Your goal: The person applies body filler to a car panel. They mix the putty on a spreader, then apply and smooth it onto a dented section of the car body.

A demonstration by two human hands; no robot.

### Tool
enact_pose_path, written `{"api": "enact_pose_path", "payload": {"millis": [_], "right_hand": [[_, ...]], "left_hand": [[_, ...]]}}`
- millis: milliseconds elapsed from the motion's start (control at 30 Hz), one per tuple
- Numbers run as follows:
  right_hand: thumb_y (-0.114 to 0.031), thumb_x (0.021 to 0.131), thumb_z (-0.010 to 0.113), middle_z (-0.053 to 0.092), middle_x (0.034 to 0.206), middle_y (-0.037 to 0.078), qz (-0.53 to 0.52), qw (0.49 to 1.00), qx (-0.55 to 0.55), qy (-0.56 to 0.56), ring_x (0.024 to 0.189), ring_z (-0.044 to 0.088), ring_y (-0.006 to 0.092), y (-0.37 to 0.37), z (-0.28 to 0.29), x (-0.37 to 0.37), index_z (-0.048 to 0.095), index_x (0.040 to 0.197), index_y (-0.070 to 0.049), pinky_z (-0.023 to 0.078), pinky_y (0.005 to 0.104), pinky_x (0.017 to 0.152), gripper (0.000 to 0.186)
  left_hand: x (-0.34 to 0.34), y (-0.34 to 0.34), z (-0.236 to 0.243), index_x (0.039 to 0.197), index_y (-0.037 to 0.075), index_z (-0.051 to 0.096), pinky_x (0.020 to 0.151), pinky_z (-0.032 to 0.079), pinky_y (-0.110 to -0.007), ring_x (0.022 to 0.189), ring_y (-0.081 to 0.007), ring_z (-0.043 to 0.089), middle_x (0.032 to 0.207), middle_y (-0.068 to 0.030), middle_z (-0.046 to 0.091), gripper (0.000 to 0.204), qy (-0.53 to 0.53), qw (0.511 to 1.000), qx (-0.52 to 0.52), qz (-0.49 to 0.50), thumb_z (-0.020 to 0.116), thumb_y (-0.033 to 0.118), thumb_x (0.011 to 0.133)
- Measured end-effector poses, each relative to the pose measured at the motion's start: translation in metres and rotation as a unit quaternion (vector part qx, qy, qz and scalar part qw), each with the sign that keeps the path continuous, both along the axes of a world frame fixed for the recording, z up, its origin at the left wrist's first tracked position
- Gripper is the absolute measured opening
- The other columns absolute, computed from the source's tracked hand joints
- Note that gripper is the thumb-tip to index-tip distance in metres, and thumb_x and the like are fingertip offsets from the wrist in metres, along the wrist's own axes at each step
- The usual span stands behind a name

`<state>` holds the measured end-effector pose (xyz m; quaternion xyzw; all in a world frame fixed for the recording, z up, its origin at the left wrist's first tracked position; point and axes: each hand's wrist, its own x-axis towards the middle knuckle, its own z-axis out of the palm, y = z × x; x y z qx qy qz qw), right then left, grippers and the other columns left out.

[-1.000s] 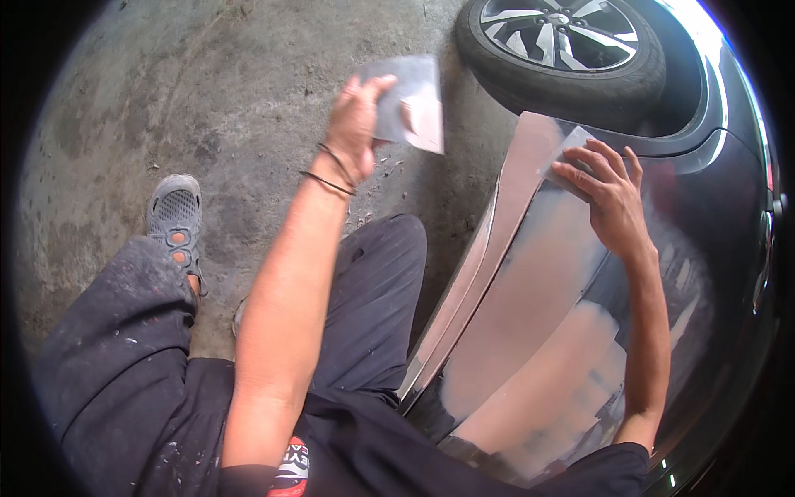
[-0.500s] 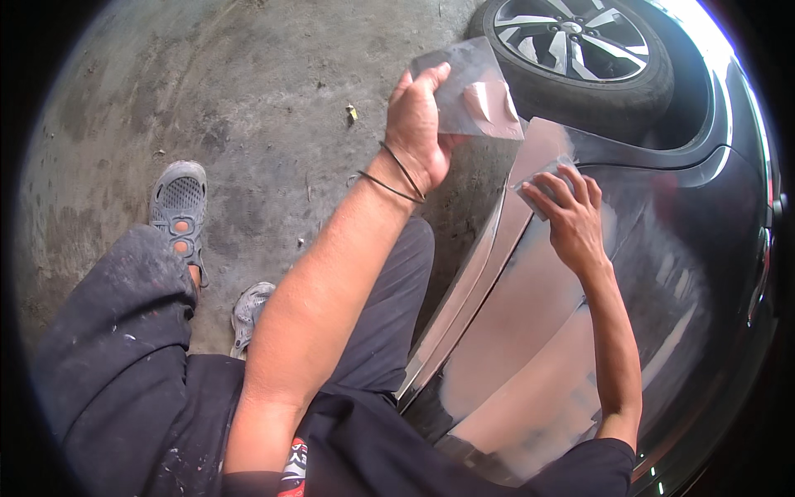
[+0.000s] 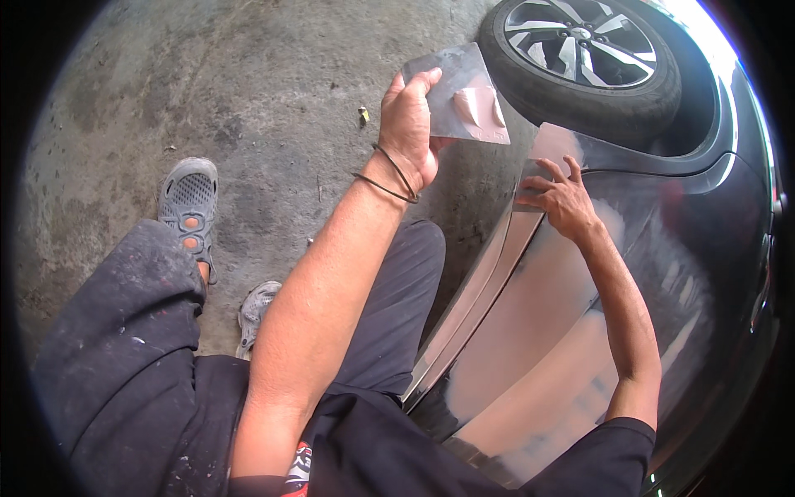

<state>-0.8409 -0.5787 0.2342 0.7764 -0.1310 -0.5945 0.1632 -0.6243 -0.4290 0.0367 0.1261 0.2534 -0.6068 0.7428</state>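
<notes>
My left hand (image 3: 407, 120) grips a thin, greyish flat plate (image 3: 451, 73) by its left edge, thumb on top. On the plate lies a smeared lump of pink body filler (image 3: 474, 108). My right hand (image 3: 566, 204) is at the front lower corner of a dark car's side, fingers spread over a small grey spreader (image 3: 530, 172) held against the surface. The spreader is partly hidden under the fingers. Below that hand, broad patches of dried pinkish filler (image 3: 513, 319) cover the car's panel and its lower edge.
A car wheel (image 3: 580, 50) with a two-tone rim sits beyond my right hand, inside the wheel arch. Stained concrete floor (image 3: 273, 108) stretches to the left, with a small yellowish scrap (image 3: 363, 115) on it. My grey clog (image 3: 189, 199) is on the floor at left.
My right hand has shifted left with the spreader, toward the panel's lower edge. My left hand and the plate have moved slightly left. The whole view has shifted a little.
</notes>
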Motion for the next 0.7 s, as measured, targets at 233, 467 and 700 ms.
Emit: {"api": "enact_pose_path", "payload": {"millis": [233,467,700], "right_hand": [[-0.001,0.099,0.062,0.069,0.146,-0.012,0.001,1.000,-0.028,0.002,0.161,0.038,0.0206,0.009,0.006,-0.001,0.085,0.123,-0.043,0.010,0.0648,0.138,0.054],[0.008,0.086,0.063,0.068,0.144,-0.009,0.016,0.998,-0.044,-0.039,0.159,0.042,0.0242,0.000,0.075,0.018,0.086,0.120,-0.036,0.013,0.0642,0.136,0.061],[0.014,0.095,0.055,0.067,0.151,-0.006,0.065,0.983,-0.129,-0.110,0.162,0.041,0.0264,-0.014,0.118,0.097,0.082,0.130,-0.037,0.012,0.0612,0.137,0.068]], "left_hand": [[-0.005,-0.002,0.006,0.136,0.017,0.061,0.091,0.062,-0.047,0.116,-0.0246,0.071,0.129,-0.0067,0.070,0.036,0.007,1.000,-0.016,-0.014,0.068,0.032,0.103],[0.007,-0.010,-0.011,0.136,0.017,0.060,0.095,0.060,-0.048,0.117,-0.0241,0.071,0.129,-0.0058,0.070,0.036,0.004,0.999,-0.007,-0.044,0.068,0.033,0.104],[-0.001,-0.045,-0.012,0.137,0.017,0.061,0.093,0.063,-0.047,0.117,-0.0227,0.072,0.127,-0.0053,0.072,0.036,-0.009,0.996,-0.019,-0.092,0.068,0.030,0.104]]}}
